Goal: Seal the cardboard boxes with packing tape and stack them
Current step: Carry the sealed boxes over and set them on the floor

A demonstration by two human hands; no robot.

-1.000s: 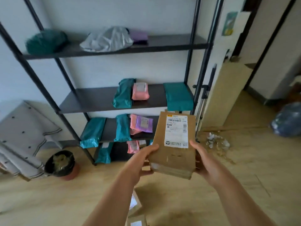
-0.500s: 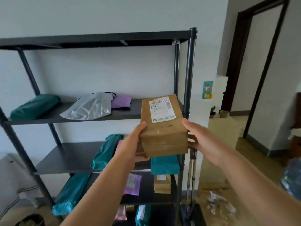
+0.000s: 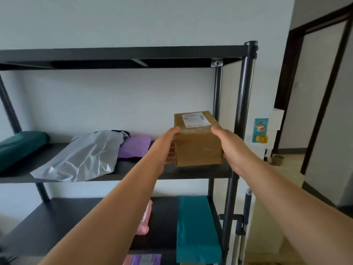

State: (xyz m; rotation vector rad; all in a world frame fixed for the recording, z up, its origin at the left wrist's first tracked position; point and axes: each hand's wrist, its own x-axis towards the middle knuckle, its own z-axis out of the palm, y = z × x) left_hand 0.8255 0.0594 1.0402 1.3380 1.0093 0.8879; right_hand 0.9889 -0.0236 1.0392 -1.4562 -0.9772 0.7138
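Two hands hold one cardboard box (image 3: 197,148) at the right end of the rack's middle shelf (image 3: 128,167), close to the front right post (image 3: 245,111). I see my left hand (image 3: 168,146) clasping the box's left side, thumb over the top edge, and my right hand (image 3: 228,145) clasping the right side the same way. The box's base sits at shelf level; I cannot tell whether it rests there. A white shipping label (image 3: 195,121) lies on top of the box, toward the back. Left of it on the same shelf lie a purple mailer (image 3: 135,146), a grey poly mailer (image 3: 86,155) and, at the far left end, a teal parcel (image 3: 19,144). On the lower shelf (image 3: 76,217) lie a teal mailer (image 3: 196,226) and a pink mailer (image 3: 146,219).
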